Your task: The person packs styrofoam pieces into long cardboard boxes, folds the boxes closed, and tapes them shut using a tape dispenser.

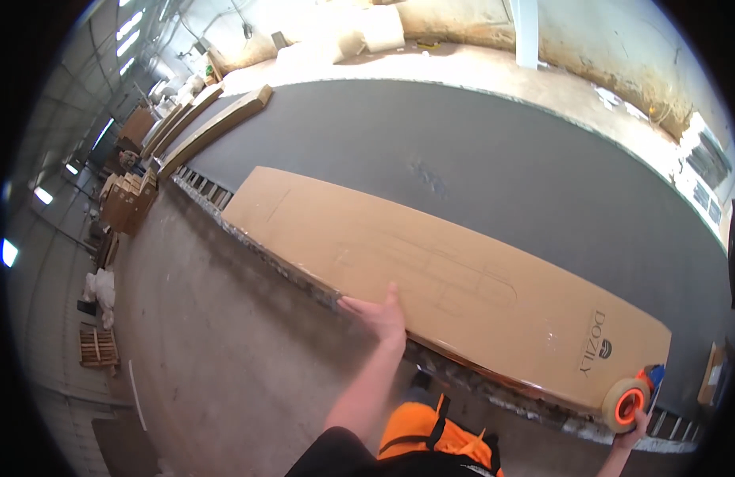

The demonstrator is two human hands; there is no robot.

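Note:
A long brown cardboard box (431, 270) lies flat along the near edge of a dark grey table, with dark print near its right end. At the middle of its near long edge, my left hand (381, 318) rests with the thumb up on the top face and the fingers stretched out along the side. At the box's right end, my right hand (638, 431) grips a tape dispenser (628, 404), which has an orange hub, a wide roll of tape and a blue part at its front. The dispenser sits against the near right corner. Part of my right hand is hidden behind it.
The dark grey tabletop (344, 127) extends beyond the box. Long wrapped cartons (216, 131) lie across its far left end. Stacked brown boxes (129, 199) and a wooden pallet (98, 347) stand on the floor to the left. Another carton (712, 374) is at the right rim.

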